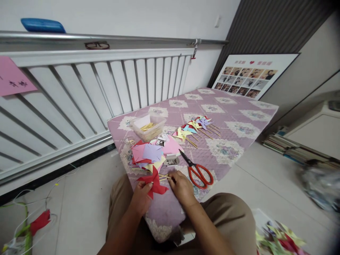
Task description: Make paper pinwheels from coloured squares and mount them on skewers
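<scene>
Both forearms reach forward from the lower edge, converging above the lap. The left hand (pixel 141 198) is curled, fingers pinched closed, thumb on top. The right hand (pixel 182 187) lies just beside it, knuckles up, fingertips bent inward and pinching.

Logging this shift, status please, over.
Left hand holds red pinwheel. Right hand pinches wooden stick. Red scissors lie beside right hand.

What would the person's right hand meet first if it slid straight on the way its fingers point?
Likely the thin wooden sticks at the right hand fingertips, then the stack of coloured paper squares; depth is unclear.
</scene>
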The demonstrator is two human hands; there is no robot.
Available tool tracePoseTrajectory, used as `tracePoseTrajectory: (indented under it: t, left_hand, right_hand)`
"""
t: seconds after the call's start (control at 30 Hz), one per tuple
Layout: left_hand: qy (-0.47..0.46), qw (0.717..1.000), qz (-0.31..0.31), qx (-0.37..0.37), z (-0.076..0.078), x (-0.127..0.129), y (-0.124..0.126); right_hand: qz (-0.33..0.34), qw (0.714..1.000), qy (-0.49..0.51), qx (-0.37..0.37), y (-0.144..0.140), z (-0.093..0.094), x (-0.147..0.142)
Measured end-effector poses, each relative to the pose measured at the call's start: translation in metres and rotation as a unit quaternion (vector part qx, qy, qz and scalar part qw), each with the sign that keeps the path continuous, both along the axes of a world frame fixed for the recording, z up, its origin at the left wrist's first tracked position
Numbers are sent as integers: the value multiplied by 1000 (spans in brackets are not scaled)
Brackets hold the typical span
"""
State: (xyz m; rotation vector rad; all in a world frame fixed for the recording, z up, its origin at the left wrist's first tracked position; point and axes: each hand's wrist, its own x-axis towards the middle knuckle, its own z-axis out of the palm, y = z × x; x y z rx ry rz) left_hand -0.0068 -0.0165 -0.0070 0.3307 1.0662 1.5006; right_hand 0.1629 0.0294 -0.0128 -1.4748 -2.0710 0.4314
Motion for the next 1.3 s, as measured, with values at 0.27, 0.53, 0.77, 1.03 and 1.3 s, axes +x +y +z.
tracePoseTrajectory:
  t: [0.27, 0.53, 0.77, 1.03, 1.3]
  left_hand:
    - [-52, 998, 4, 26, 2, 1, 16]
    - [-72, 997, 1, 22, 0, -4, 10]
    - [-92, 994, -2, 50, -6, -6, 8]
    - [-106, 992, 11, 72, -7, -9, 5]
    - [-60, 996, 26, 53, 6, 3, -6]
  right_hand:
    - [18, 999, 38, 14, -2, -2, 7]
    - [27, 995, 100, 6, -5, -4, 12]
    - [45, 986, 158, -13, -15, -3, 19]
    - [78, 974, 204, -52, -29, 1, 25]
    - [32, 937, 328, -118, -47, 11, 15]
